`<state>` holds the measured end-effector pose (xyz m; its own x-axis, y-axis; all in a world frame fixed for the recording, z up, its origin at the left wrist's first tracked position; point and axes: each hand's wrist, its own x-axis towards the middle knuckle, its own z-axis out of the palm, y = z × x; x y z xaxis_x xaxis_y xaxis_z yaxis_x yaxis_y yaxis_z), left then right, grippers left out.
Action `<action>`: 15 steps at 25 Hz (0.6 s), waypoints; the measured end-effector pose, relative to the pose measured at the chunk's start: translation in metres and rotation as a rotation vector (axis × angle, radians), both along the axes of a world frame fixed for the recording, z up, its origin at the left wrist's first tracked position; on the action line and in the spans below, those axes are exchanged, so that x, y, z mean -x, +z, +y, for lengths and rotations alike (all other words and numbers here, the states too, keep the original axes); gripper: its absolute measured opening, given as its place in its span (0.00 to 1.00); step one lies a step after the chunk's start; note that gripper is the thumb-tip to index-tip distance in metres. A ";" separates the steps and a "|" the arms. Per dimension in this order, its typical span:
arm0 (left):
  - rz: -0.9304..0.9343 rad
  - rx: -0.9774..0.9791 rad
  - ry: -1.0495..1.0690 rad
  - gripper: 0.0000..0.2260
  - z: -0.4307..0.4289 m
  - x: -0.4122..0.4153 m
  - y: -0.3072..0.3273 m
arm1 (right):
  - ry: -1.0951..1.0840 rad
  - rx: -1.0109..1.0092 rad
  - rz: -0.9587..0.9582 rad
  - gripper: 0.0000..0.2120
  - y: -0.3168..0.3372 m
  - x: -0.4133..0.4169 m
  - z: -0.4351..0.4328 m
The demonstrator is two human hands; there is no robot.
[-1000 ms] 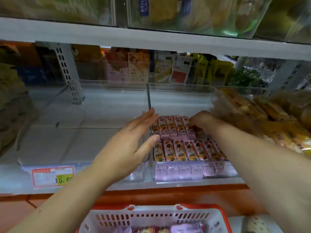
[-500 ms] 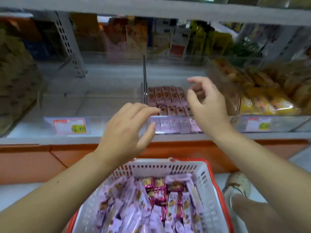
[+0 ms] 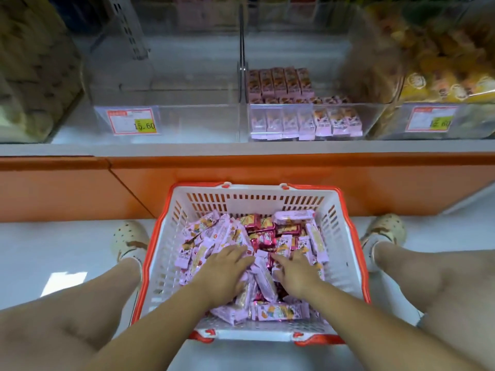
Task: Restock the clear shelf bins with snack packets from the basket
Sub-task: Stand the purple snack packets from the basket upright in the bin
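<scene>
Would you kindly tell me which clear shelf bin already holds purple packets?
The middle bin, above the basket: it holds rows of purple packets, while the bin to its left looks bare and the bin to its right holds yellow packs.

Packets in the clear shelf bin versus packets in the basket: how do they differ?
The bin packets lie in tidy rows; the basket packets lie jumbled. The bin packets all look lilac-pink; the basket packets include some red wrappers. The left hand and right hand rest on the basket packets; nothing touches the bin packets. Most share a lilac-pink wrapper.
</scene>
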<state>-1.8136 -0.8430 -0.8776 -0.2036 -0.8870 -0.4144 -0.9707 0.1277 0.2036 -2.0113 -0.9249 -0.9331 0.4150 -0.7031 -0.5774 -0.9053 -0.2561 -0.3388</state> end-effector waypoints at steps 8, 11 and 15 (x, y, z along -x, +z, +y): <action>0.046 0.005 0.054 0.24 -0.008 0.001 -0.006 | -0.219 -0.011 -0.178 0.13 0.010 -0.006 0.005; 0.148 0.096 0.136 0.25 -0.015 0.006 0.000 | -0.343 -0.057 -0.323 0.17 0.040 0.004 -0.003; 0.300 0.154 0.185 0.33 -0.033 0.017 0.016 | -0.412 -0.294 -0.522 0.14 0.089 0.014 -0.018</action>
